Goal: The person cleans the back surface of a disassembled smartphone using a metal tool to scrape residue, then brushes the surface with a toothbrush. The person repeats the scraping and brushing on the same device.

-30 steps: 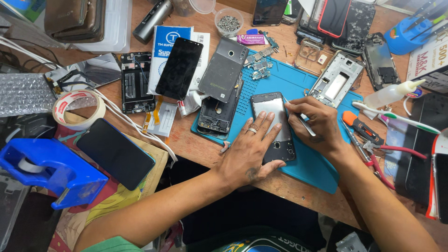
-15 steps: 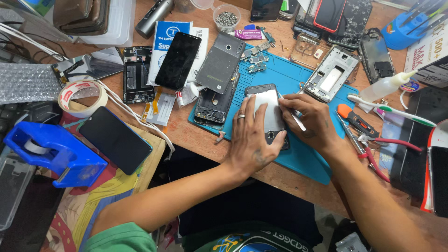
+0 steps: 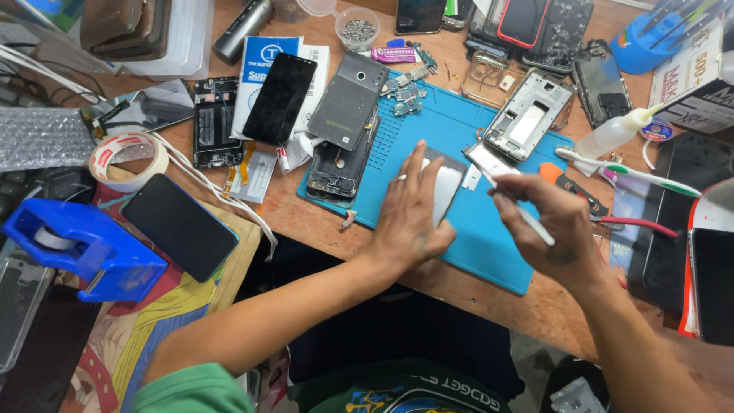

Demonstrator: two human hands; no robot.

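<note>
My left hand (image 3: 409,210) lies flat, fingers together, on a grey phone (image 3: 449,183) that rests on the blue work mat (image 3: 428,130). A ring shows on one finger. To its right my right hand (image 3: 554,226) is lifted a little off the phone and pinches a thin white tool (image 3: 520,208), whose tip points toward the phone's right edge. Most of the phone is hidden under my left palm.
On the mat lie a dark phone back cover (image 3: 348,99), an opened phone body (image 3: 336,164) and a silver frame (image 3: 527,118). A black screen (image 3: 279,95), tape roll (image 3: 130,157), blue tape dispenser (image 3: 84,245), black phone (image 3: 180,226), toothbrush (image 3: 627,172) and squeeze bottle (image 3: 612,136) crowd the wooden table (image 3: 306,222).
My right hand with the thin tool has drawn away from the phone to the right. My left hand has slid up and now covers most of the phone.
</note>
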